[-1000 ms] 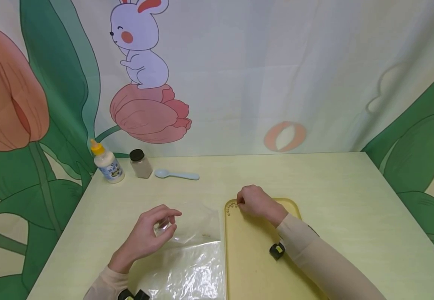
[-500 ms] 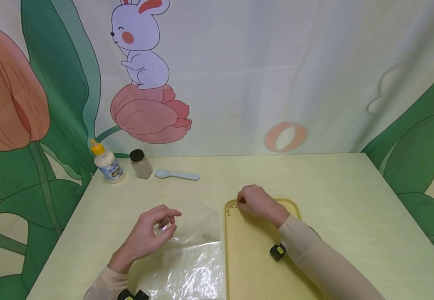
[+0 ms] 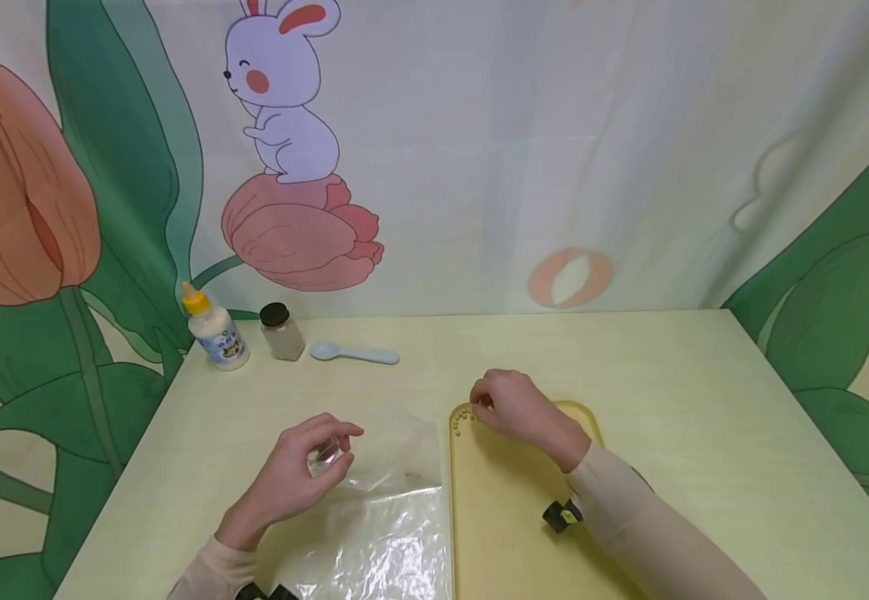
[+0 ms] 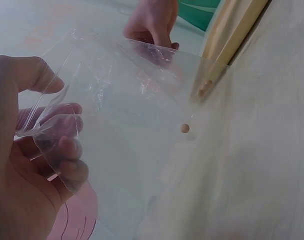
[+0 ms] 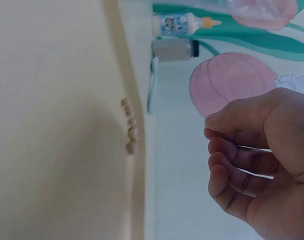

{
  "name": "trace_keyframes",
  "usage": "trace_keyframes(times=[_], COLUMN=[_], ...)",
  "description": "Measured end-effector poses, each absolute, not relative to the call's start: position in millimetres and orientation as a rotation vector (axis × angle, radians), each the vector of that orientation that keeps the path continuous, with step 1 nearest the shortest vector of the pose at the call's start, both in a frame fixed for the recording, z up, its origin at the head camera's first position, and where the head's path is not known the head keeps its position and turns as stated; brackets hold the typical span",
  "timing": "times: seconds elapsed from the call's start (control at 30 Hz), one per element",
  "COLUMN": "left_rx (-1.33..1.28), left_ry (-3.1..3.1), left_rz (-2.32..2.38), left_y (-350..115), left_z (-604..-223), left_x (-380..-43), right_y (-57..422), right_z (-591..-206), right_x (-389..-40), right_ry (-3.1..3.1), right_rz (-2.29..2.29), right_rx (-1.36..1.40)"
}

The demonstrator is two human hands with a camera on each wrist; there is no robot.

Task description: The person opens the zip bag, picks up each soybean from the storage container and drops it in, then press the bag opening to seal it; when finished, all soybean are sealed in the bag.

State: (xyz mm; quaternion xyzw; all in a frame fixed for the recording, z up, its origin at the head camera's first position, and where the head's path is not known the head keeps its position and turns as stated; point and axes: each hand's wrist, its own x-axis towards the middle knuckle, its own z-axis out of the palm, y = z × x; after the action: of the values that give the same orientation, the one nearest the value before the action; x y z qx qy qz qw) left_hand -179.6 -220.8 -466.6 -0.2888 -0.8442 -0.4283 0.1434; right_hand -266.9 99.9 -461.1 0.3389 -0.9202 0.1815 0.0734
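My left hand [image 3: 307, 467] holds a clear plastic bag [image 3: 397, 525] near its opening, fingers curled round the film, thumb standing apart. One small tan bead [image 4: 185, 128] shows through the film in the left wrist view. My right hand [image 3: 520, 408] hangs over the back left corner of a yellow tray [image 3: 509, 517], thumb tip against the index finger, other fingers curled. Nothing shows between those fingertips in the right wrist view. Several tan beads [image 5: 131, 131] lie in a curved row along the inside of the tray's corner, just left of the right hand.
At the back left stand a white glue bottle [image 3: 218, 333] with a yellow nozzle and a black-lidded jar [image 3: 282, 333]. A light blue spoon [image 3: 355, 353] lies beside them. A printed curtain [image 3: 464, 167] hangs behind the table [image 3: 704, 433].
The right hand has lifted a little off the tray corner and shifted slightly, its wrist turning. The left hand and bag keep their place. The head view has tilted up slightly.
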Motion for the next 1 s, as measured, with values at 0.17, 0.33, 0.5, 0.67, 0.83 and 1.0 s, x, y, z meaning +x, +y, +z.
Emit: trace_keyframes(times=[0.17, 0.33, 0.5, 0.67, 0.83, 1.0], left_rx=[-0.837, -0.828, -0.855, -0.856, -0.860, -0.862], left_ry=[-2.426, -2.433, -2.417, -2.411, -2.407, -2.401], left_rz=[-1.229, -1.230, -1.225, -1.226, -1.227, -1.226], left_y=[-220, -221, -221, -221, -221, -221], left_z=[-465, -466, -468, -469, -471, -470], left_x=[-181, -179, -179, -178, -178, -178], right_y=[95, 90, 87, 84, 81, 76], right_z=[-450, -441, -437, -435, -433, -429], right_x=[-257, -251, -246, -242, -239, -235], right_ry=[-2.633, -2.585, -2.565, -2.519, -2.471, -2.392], right_rz=[0.602, 0.662, 0.725, 0.807, 0.842, 0.905], right_rx=[1.032, 1.028, 0.992, 0.993, 1.025, 1.080])
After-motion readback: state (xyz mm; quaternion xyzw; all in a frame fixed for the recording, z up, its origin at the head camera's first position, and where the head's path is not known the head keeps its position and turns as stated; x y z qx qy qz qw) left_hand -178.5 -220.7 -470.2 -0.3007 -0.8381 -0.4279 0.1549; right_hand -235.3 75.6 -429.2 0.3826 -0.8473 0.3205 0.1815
